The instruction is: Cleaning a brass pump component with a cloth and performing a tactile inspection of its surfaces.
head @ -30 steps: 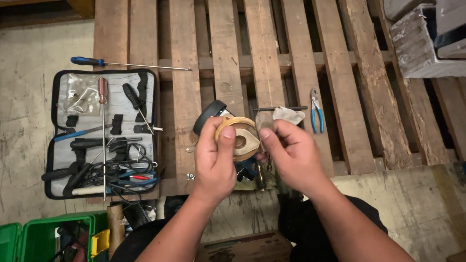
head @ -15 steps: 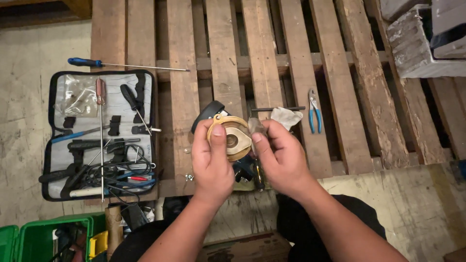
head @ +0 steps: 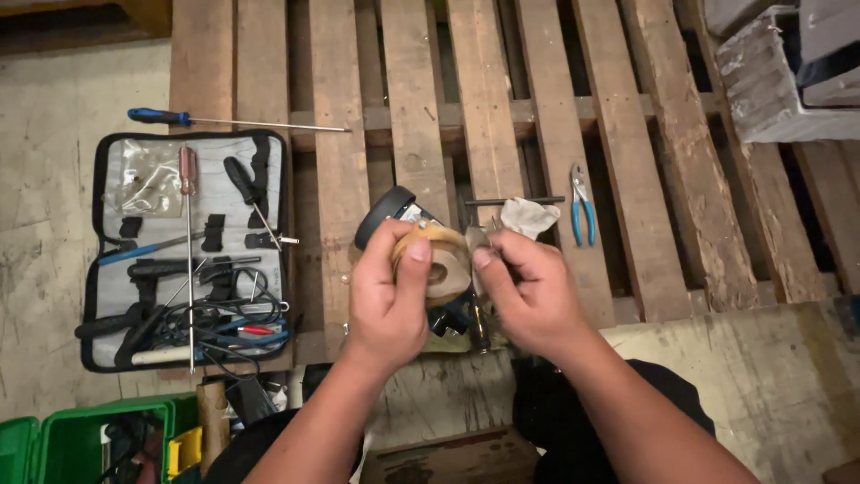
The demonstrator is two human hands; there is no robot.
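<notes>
The left hand (head: 387, 300) grips a tan roll of tape (head: 441, 260) above the wooden pallet (head: 412, 108). The right hand (head: 528, 291) pinches its loose end. A slipping pinch could likely drop the roll into the gaps between slats.

One head-worn camera looks steeply down, close over both hands at frame centre, wooden pallet (head: 555, 134) above, tool case (head: 116, 269) at left
</notes>
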